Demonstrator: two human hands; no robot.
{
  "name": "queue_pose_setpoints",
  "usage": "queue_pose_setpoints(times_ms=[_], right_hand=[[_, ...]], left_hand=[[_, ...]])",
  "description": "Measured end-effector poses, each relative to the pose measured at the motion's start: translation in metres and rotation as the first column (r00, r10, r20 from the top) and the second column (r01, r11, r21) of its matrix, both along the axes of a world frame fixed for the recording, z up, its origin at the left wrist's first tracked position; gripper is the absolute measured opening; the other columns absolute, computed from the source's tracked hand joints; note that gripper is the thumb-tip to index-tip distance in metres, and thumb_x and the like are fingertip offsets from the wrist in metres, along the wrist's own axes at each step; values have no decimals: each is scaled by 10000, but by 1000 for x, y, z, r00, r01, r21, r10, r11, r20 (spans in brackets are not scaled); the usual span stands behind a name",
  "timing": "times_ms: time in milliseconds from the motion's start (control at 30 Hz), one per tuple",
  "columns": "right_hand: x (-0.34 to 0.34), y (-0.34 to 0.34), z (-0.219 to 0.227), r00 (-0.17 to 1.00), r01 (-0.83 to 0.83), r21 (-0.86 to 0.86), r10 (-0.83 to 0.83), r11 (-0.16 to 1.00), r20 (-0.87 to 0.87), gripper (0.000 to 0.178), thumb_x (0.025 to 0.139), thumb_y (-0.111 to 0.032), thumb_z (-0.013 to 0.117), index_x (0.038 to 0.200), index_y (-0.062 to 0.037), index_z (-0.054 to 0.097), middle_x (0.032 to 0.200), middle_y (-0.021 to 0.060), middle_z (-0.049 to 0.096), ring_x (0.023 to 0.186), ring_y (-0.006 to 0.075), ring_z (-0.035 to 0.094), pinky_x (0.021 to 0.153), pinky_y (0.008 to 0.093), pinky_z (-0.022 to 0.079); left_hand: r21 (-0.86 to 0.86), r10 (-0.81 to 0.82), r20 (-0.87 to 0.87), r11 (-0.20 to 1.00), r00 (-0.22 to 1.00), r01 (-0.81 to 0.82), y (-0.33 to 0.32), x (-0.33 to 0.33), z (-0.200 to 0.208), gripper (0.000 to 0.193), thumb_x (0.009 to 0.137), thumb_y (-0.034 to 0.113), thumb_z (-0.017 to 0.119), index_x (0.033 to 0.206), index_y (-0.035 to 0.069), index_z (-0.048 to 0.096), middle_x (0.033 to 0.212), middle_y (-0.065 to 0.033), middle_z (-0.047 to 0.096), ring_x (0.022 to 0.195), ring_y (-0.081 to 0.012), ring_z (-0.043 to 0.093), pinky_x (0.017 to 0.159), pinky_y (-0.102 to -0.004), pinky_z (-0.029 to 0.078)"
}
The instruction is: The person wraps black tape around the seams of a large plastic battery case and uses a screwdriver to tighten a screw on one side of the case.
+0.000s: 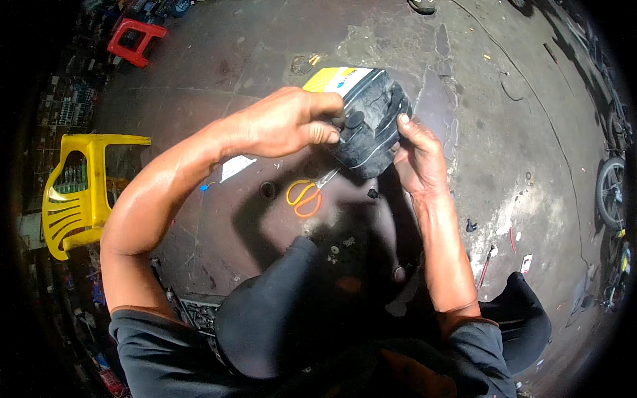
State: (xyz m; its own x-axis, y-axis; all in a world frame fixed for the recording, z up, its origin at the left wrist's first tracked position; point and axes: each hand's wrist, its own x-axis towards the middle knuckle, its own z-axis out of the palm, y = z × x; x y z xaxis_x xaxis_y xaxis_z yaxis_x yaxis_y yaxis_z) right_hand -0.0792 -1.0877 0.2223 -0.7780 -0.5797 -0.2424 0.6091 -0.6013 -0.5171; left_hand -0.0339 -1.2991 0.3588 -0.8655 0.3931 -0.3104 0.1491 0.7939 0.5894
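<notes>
Above the floor, in front of me, I hold a dark, boxy black container (379,109) with a yellow and white label on its far left face. A small round black cap-like piece (355,120) stands out from its near face. My right hand (419,154) is closed on the container's right side, thumb on top. At its left edge, beside the round piece, is my left hand (292,123), fingers curled and thumb and forefinger close together; whatever is between them is hidden. Scissors with yellow-orange handles (307,198) lie on the floor below, blades pointing toward the container.
To the left stands a yellow plastic chair (99,192), with a red stool (135,41) farther off. A long cable (541,109) runs along the floor at right, near a wheel (610,192). Small scraps and a red-handled tool (486,266) lie on the right.
</notes>
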Motion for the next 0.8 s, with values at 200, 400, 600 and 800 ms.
queue_pose_setpoints(times_ms=[200,400,600,800], right_hand=[[0,2,2,998,16,-8,-17,1000,-62,410,899,-166,613,1215,80,525,1188,146,607,1103,238,576,1003,386,413],[0,5,-2,1000,14,-40,-15,999,-27,412,902,-162,611,1210,97,521,1191,154,605,1099,238,577,1003,391,415],[3,8,-4,997,28,-26,-29,999,-66,398,904,-158,609,1203,93,531,1179,156,611,1093,239,585,996,379,427],[-12,37,-36,994,93,38,-91,995,-64,304,932,-168,537,1173,17,559,1130,123,621,1050,221,594,931,375,470]], left_hand=[[27,329,256,938,909,-346,16,-5,3,398,890,255,619,1105,-69,534,1006,-233,638,941,-284,615,823,-400,457],[-203,-140,-97,972,985,118,14,0,7,295,905,225,600,1062,-14,525,1085,-219,622,1026,-359,600,874,-426,443],[246,388,92,883,917,-399,25,10,-23,313,898,266,615,995,-32,607,816,-140,654,803,-202,609,756,-368,470],[-36,303,-3,952,953,-303,74,4,-38,322,935,306,552,1050,8,513,950,-300,621,946,-479,589,794,-500,471]])
